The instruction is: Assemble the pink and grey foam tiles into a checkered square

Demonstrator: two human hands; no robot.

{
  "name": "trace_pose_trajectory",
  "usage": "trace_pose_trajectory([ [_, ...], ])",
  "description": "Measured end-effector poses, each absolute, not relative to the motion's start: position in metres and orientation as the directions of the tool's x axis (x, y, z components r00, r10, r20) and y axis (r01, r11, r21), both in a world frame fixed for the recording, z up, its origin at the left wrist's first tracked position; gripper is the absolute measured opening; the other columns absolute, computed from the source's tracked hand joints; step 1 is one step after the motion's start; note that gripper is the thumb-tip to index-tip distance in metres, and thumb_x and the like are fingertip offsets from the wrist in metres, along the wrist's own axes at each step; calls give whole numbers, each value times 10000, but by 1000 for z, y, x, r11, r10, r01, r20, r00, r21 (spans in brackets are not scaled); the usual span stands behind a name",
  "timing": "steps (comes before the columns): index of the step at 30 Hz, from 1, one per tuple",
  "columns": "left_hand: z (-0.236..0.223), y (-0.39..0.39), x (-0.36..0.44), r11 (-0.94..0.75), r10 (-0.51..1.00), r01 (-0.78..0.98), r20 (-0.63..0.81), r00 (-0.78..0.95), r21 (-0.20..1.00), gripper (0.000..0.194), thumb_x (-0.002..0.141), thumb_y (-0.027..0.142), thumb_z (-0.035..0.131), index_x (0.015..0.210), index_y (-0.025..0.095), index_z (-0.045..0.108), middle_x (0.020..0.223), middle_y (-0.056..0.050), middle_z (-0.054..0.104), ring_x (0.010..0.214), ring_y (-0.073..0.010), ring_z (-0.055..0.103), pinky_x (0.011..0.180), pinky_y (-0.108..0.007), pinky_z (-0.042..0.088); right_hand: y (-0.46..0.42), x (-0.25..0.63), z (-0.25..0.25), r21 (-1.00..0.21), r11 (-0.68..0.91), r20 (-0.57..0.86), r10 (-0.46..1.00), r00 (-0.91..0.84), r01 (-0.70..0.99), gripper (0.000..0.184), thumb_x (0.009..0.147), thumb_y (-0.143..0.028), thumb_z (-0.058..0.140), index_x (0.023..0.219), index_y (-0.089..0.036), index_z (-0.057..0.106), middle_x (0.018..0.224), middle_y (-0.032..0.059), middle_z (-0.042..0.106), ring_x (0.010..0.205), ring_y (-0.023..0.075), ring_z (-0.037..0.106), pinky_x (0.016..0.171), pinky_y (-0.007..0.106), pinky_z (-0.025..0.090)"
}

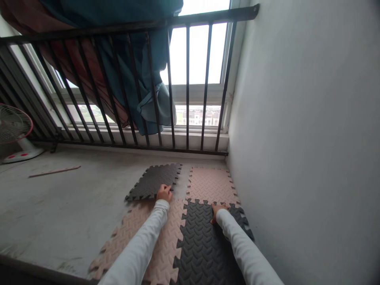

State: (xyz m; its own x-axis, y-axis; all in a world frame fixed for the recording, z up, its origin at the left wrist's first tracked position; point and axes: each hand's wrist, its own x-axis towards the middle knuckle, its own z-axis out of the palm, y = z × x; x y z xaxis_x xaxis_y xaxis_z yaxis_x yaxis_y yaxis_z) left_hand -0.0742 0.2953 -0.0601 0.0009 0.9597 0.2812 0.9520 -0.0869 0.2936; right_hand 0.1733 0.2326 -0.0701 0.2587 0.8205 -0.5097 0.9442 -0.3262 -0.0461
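My left hand (164,192) has its fingers curled at the right front corner of a dark grey foam mat tile (157,178). That tile sits askew at the back, its near edge lapping the far end of a pink foam tile (170,221). My right hand (219,210) rests on a black foam tile (198,241), at the seam with a smaller-looking pink tile (210,183) behind it. Its thumb points apart from the fingers, which are partly hidden. Bare floor shows between the grey tile and the back pink tile.
A white wall (297,138) borders the tiles on the right. Black metal railing (187,91) runs along the back, with a blue and pink curtain (130,79) and a window behind it. On the left stand a fan (25,148) and a thin strip (55,171) on the concrete floor (59,213).
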Motion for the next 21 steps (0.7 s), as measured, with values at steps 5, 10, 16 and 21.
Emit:
trace_pose_trajectory([
  [5, -75, 302, -28, -163, 974, 951, 196, 113, 261, 318, 714, 132, 407, 938, 174, 630, 1039, -61, 585, 899, -148, 536, 823, -227, 382, 232, 174, -70, 22, -303, -539, 799, 266, 953, 1067, 411, -389, 736, 1315, -259, 185, 1376, 175, 170, 1231, 362, 179, 952, 475, 249],
  [10, -85, 310, -14, -209, 973, 946, 145, 178, 247, 325, 729, 137, 388, 961, 146, 615, 1110, -77, 571, 991, -163, 506, 875, -245, 344, 230, 173, -64, 28, -295, -553, 792, 261, 955, 1094, 393, -436, 738, 1316, -269, 175, 1378, 184, 149, 1231, 373, 165, 951, 474, 247],
  [16, -91, 307, -8, -280, 960, 939, 85, 268, 200, 310, 728, 141, 411, 967, 148, 608, 1148, -68, 549, 993, -173, 496, 885, -262, 333, 229, 172, -59, 29, -302, -568, 780, 264, 953, 1119, 370, -433, 746, 1316, -277, 167, 1378, 184, 149, 1227, 379, 171, 945, 457, 262],
  [21, -94, 310, -3, -295, 955, 940, 40, 293, 170, 303, 735, 133, 401, 956, 139, 609, 1155, -76, 541, 1003, -176, 490, 883, -263, 330, 229, 173, -61, 26, -297, -561, 786, 259, 955, 1119, 370, -437, 740, 1318, -260, 173, 1377, 183, 160, 1224, 382, 179, 932, 478, 271],
])
